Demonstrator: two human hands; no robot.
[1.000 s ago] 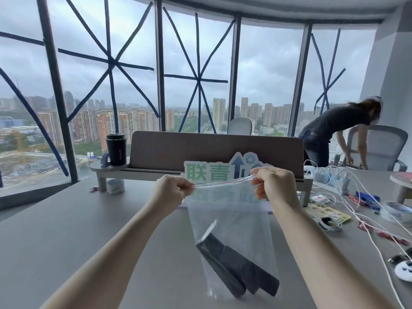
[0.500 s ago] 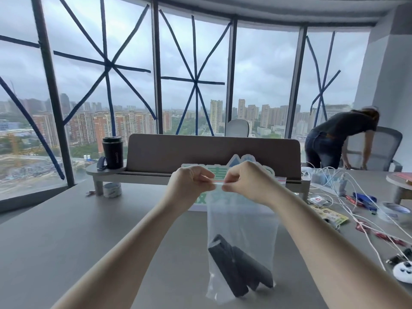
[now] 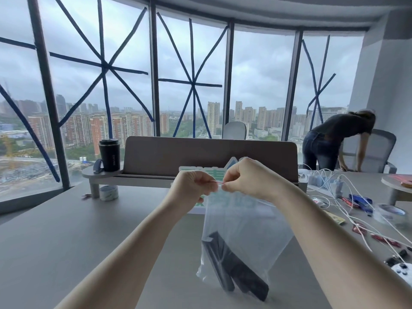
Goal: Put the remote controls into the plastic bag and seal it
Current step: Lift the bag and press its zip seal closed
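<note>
A clear plastic bag (image 3: 247, 233) hangs upright over the grey table (image 3: 66, 241), its bottom resting on the tabletop. Black remote controls (image 3: 231, 270) lie slanted inside it at the bottom. My left hand (image 3: 194, 186) and my right hand (image 3: 249, 179) pinch the bag's top strip, almost touching each other at its left end. The right part of the top edge slopes down behind my right wrist.
A brown desk divider (image 3: 209, 155) on a shelf stands behind the bag, with a black coffee cup (image 3: 109, 155) at its left. White cables (image 3: 356, 210), tape rolls and small items cover the table's right side. A person (image 3: 334, 139) bends over a chair far right.
My hands, first spread apart along the bag's top, have come together near its left end. The bag has swung slightly right and the view has tilted up a little.
</note>
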